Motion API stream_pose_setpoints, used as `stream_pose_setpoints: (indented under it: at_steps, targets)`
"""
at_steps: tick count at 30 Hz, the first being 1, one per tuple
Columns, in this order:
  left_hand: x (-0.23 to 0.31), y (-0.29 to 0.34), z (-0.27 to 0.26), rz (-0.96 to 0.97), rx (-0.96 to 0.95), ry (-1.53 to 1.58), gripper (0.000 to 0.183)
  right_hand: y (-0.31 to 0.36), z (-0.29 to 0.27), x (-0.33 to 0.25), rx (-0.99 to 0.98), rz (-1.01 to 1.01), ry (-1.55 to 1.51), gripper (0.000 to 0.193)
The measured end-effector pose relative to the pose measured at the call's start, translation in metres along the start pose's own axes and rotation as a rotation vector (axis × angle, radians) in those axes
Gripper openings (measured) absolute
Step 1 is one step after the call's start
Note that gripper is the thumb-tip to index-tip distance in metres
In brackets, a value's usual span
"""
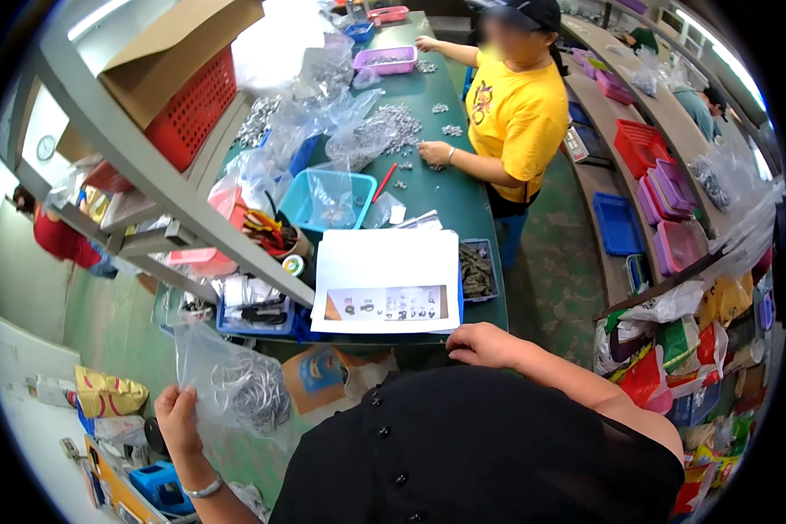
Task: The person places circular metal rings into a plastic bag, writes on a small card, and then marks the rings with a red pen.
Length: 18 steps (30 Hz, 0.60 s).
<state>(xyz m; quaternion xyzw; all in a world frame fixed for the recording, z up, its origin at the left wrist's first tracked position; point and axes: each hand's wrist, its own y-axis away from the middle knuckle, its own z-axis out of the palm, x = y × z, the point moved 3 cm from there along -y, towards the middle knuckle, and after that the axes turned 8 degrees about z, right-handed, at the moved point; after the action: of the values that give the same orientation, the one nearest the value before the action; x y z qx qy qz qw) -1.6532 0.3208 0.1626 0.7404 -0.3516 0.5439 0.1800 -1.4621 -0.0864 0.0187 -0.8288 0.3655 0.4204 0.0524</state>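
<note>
My left hand [178, 417] is closed on the edge of a clear plastic bag [203, 360]. The bag hangs off the table's near left side, and a tangle of thin silvery metal rings or wire [251, 395] shows inside. My right hand [482, 346] rests at the table's near edge with its fingers loosely bent and apart, and no object shows in it. Just beyond it lies a stack of white paper sheets [386, 262] with a printed photo strip along the near side. Right of the papers, a blue tray [496, 262] holds dark greenish-brown pieces.
A co-worker in yellow [517, 118] handles small silvery parts [397, 129] on the green table [445, 188]. A turquoise basket [365, 179], a red pen [384, 182] and a tool holder [299, 262] stand beyond the papers. A grey metal frame [162, 166] slants across the left. Shelves with trays [620, 223] line the right.
</note>
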Motion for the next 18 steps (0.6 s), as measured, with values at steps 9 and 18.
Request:
stream_pose_setpoints:
  at_steps: [9, 18]
  targets:
    - [0.053, 0.000, 0.021, 0.059, -0.135, 0.104, 0.016, 0.012, 0.009, -0.006, 0.036, 0.093, -0.133, 0.014]
    - [0.086, 0.005, 0.029, 0.152, -0.284, 0.148, 0.012, 0.011, 0.014, -0.024, 0.013, 0.028, -0.127, 0.014]
